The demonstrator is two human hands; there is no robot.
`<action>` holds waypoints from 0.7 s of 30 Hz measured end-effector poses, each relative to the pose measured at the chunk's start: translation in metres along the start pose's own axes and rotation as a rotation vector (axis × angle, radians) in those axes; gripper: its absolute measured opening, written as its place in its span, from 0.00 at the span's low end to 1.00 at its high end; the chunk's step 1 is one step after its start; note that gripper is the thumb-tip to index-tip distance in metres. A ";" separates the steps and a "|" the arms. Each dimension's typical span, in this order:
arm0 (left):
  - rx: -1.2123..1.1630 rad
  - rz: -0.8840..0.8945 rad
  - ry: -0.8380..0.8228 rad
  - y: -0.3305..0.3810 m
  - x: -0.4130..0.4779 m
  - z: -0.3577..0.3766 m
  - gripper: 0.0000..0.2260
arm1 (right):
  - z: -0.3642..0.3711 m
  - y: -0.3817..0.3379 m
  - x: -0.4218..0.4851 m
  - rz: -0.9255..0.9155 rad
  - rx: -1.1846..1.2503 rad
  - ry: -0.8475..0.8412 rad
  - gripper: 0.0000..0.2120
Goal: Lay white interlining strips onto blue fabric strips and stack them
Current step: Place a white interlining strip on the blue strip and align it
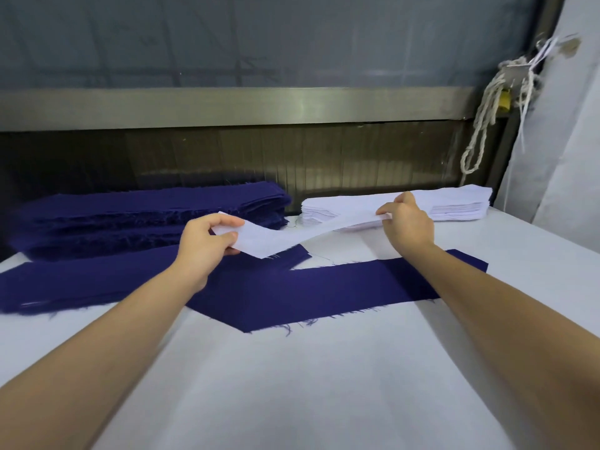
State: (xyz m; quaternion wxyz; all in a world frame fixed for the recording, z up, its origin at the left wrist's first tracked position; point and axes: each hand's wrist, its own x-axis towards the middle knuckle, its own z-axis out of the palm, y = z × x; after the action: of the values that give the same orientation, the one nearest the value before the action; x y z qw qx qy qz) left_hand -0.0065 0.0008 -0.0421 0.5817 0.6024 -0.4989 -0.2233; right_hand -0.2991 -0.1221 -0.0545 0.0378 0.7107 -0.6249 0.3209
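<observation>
Between the two grips, slung a little above the table, a long white interlining strip (pixel 292 233) hangs with a slight sag. The left grip (pixel 207 243) pinches one end between thumb and fingers, and the right grip (pixel 406 222) pinches the other, fingers curled over the edge. Just behind the right grip sits the neat stack of white interlining strips (pixel 454 203), so I'd call this the carry: strip lifted, not yet placed. Below both grips and nearer the person lies the target, a long dark blue fabric strip with frayed edges (pixel 324 287), flat on the white-covered table (pixel 308 384) and slanting under both forearms. A second dark blue strip (pixel 81 284) lies under the left forearm, meeting the first near the left wrist. Beyond the left grip rests the thick pile of dark blue fabric strips (pixel 146 216). No white lies on the blue yet. The next move, I'd say, calls for drawing both grips back and down, turning the white strip to match the blue's slant, holding it taut, and matching ends and edges so it lands without a wrinkle.
</observation>
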 end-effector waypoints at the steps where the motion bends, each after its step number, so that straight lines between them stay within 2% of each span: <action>1: 0.042 0.029 -0.028 -0.002 -0.005 -0.004 0.16 | -0.003 0.002 -0.003 0.019 0.042 0.003 0.12; 7: 0.275 0.106 -0.112 -0.011 -0.027 -0.023 0.16 | -0.021 0.020 -0.019 0.113 0.252 0.020 0.13; 10: 0.297 0.110 -0.145 -0.012 -0.036 -0.023 0.15 | -0.031 0.032 -0.025 0.137 0.346 0.016 0.15; 14: 0.311 0.110 -0.156 -0.014 -0.044 -0.024 0.13 | -0.041 0.045 -0.039 0.106 0.355 -0.010 0.16; 17: 0.370 0.121 -0.161 -0.016 -0.048 -0.026 0.12 | -0.046 0.053 -0.048 0.099 0.345 -0.092 0.18; 21: 0.451 0.150 -0.169 -0.018 -0.052 -0.029 0.12 | -0.051 0.061 -0.051 0.198 0.480 -0.230 0.20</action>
State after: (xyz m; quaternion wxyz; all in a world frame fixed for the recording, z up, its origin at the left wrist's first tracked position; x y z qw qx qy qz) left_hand 0.0035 0.0565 -0.0683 0.4038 0.6575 -0.6261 -0.1122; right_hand -0.3763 -0.0681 -0.0604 -0.2341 0.6668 -0.5975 0.3789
